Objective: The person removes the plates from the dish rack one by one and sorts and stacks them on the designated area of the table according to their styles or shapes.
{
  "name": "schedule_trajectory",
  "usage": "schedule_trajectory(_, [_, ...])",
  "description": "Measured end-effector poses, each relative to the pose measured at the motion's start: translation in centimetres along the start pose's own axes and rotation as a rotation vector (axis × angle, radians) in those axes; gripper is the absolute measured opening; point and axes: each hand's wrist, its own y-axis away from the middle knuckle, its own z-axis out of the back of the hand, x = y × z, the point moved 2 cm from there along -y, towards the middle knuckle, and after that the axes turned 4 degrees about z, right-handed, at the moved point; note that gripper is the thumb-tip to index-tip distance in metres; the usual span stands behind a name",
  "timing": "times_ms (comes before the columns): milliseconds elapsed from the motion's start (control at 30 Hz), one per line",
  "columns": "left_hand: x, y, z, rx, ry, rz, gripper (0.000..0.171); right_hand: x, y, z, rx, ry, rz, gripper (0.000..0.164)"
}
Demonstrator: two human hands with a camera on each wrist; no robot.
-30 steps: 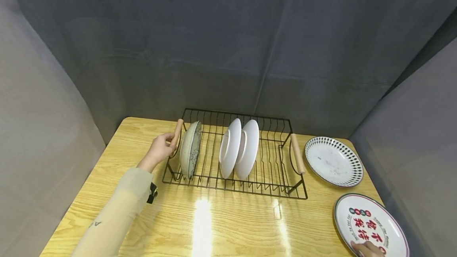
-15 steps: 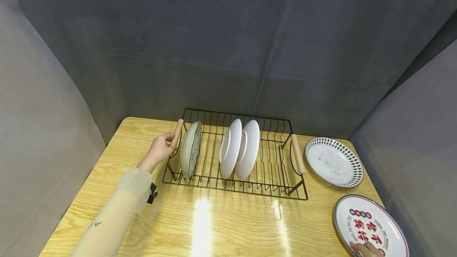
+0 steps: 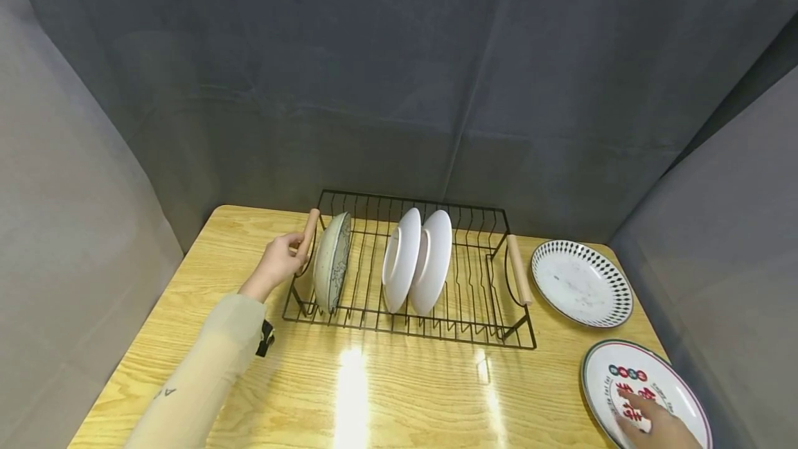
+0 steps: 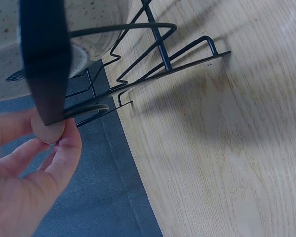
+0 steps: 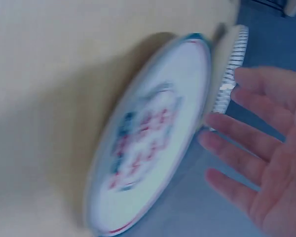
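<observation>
My left hand (image 3: 280, 258) grips the left wooden handle (image 3: 308, 233) of a black wire dish rack (image 3: 408, 332); in the left wrist view, fingers and thumb close round the handle's end. My right hand (image 3: 662, 427) is over a white plate (image 3: 682, 400) with red characters and a green rim, lying on the table at lower right. The right wrist view shows that hand with fingers spread, holding nothing, beside the plate. In the rack stand a speckled bowl (image 3: 327, 265) at the left and two white plates, one (image 3: 402, 258) just left of the other (image 3: 433, 262).
A white dish (image 3: 580, 283) with a black diamond-patterned rim lies right of the rack, behind the printed plate. The rack's right wooden handle (image 3: 520, 269) is close to it. Grey curtains (image 3: 399, 75) enclose the wooden table (image 3: 411, 393) at the back and sides.
My right hand has moved up and further into view from the printed plate's near edge, now over its lettering. The left hand has stayed on the handle.
</observation>
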Motion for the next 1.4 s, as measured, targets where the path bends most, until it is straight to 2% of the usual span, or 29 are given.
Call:
schedule_trajectory(100, [0.0, 0.0, 0.0, 0.002, 0.000, -0.001, 0.050, 2.1, 0.4, 2.5, -0.256, 0.020, 0.051, 0.054])
schedule_trajectory(167, [0.0, 0.0, 0.0, 0.000, 0.003, 0.001, 0.050, 3.3, 0.3, 3.8, -0.368, -0.004, 0.068, 0.055])
schedule_trajectory(267, [0.0, 0.0, 0.0, 0.000, 0.007, -0.001, 0.050, 4.8, -0.4, 5.2, -0.471, -0.071, 0.064, 0.058])
schedule_trajectory(433, [0.0, 0.1, 0.0, 0.000, 0.016, 0.001, 0.051, 7.4, -2.0, 6.7, -0.562, -0.181, 0.105, 0.059])
schedule_trajectory(700, [0.0, 0.0, 0.0, 0.002, 0.012, 0.002, 0.051, 12.4, -4.8, 8.5, -0.553, -0.323, 0.254, 0.060])
schedule_trajectory(967, [-0.1, 0.0, 0.0, 0.004, 0.007, 0.004, 0.051, 16.8, -7.0, 9.4, -0.505, -0.465, 0.321, 0.063])
schedule_trajectory(1233, [-0.1, 0.0, 0.0, 0.002, 0.001, 0.003, 0.051, 20.8, -8.7, 8.8, -0.460, -0.531, 0.420, 0.058])
schedule_trajectory(1400, [0.0, 0.0, 0.0, 0.002, -0.002, 0.002, 0.050, 22.9, -10.0, 7.7, -0.408, -0.597, 0.426, 0.056])
